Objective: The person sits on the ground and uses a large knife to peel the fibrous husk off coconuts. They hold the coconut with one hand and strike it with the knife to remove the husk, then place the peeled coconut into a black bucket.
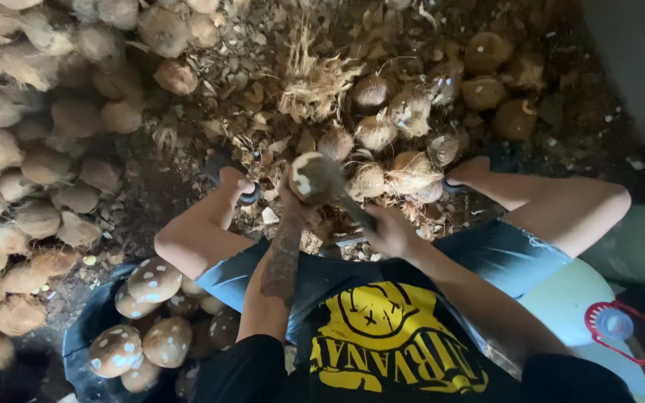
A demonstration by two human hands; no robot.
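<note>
Brown coconut (309, 177) held up between the knees in left hand (293, 205) grip, steadied for the blade (349, 205); right hand (391, 233) closed on its handle. Peeled coconuts in black tub (76, 343).

The blade of the tool (352, 209) is smeared by motion blur, its shape not to be made out. The left hand (293, 205) is largely hidden behind the coconut (311, 177). The husked pile (16, 149) is cut off at the left edge, the dark tub (76, 339) at the bottom.
</note>
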